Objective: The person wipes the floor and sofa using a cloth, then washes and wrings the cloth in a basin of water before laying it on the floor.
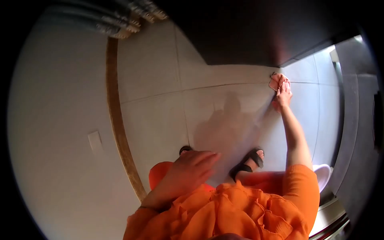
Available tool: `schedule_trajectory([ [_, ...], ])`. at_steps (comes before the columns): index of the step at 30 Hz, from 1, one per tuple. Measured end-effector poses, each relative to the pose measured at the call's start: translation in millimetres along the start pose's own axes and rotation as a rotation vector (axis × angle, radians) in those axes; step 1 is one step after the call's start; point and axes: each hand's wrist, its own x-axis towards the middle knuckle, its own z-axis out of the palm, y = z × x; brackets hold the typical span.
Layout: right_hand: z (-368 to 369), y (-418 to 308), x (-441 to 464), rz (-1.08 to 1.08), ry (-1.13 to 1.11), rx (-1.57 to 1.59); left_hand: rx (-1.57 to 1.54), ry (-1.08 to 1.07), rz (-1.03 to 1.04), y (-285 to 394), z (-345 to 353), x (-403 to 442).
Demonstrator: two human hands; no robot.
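Cloth point(275, 81) is lying bunched on the tiled floor point(152, 76), far right, beside the dark panel point(244, 36); the right hand's point(284, 96) fingers are holding it down. The left hand point(190, 166), nearer, is hanging released. Wiping seems ongoing; tiles aren't showing what's done or left.

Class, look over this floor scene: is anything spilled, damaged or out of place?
Nothing stands out: the right hand rests on a crumpled pink cloth against the tiled floor, where no spill or damage is visible.

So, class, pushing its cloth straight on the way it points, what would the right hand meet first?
Ahead of the right hand and cloth, probably the dark panel, though depth is unclear.
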Motion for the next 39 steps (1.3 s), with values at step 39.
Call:
schedule_trajectory([
  [39,-49,-443,-257,-0.222,-0.737,0.726,0.591,0.488,-0.707,-534,216,-194],
])
